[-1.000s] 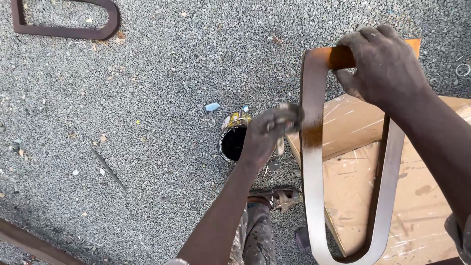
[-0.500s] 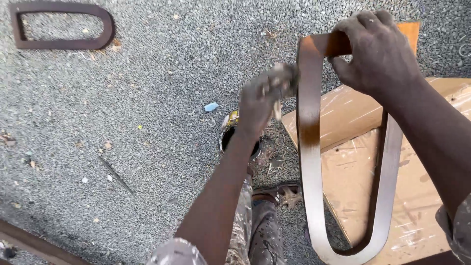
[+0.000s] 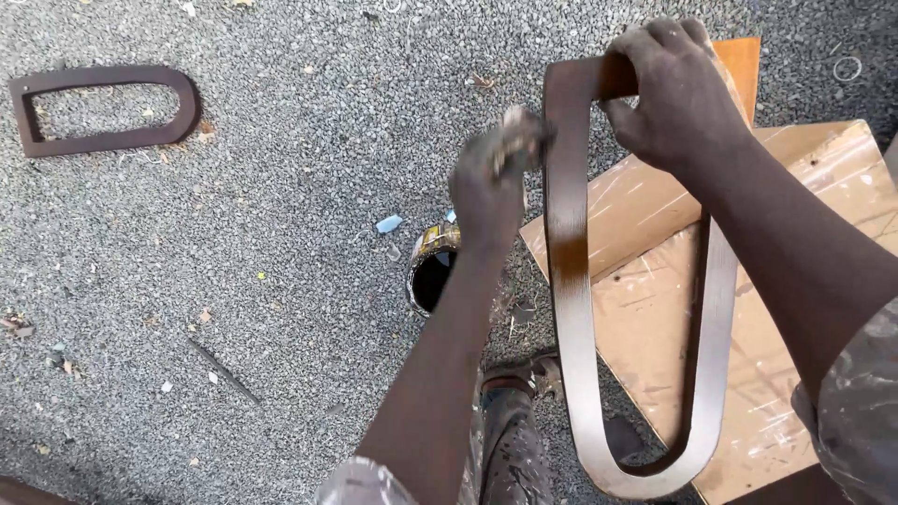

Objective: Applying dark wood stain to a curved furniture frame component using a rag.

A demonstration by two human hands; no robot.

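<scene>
A dark brown U-shaped wooden frame (image 3: 571, 281) is gripped at its far end by the right hand (image 3: 678, 93). A rag (image 3: 519, 131) is squeezed in the left hand (image 3: 491, 178) against the frame's left side, above an open paint can (image 3: 432, 271).

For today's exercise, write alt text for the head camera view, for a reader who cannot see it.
A right hand holds up a dark brown U-shaped frame while the left hand presses a rag against it. Below sit an open tin, cardboard and gravel, where another frame lies.

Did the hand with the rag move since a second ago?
Yes. The left hand has gone up from just above the paint can to the top of the brown U-shaped frame, leaving the can uncovered.
</scene>
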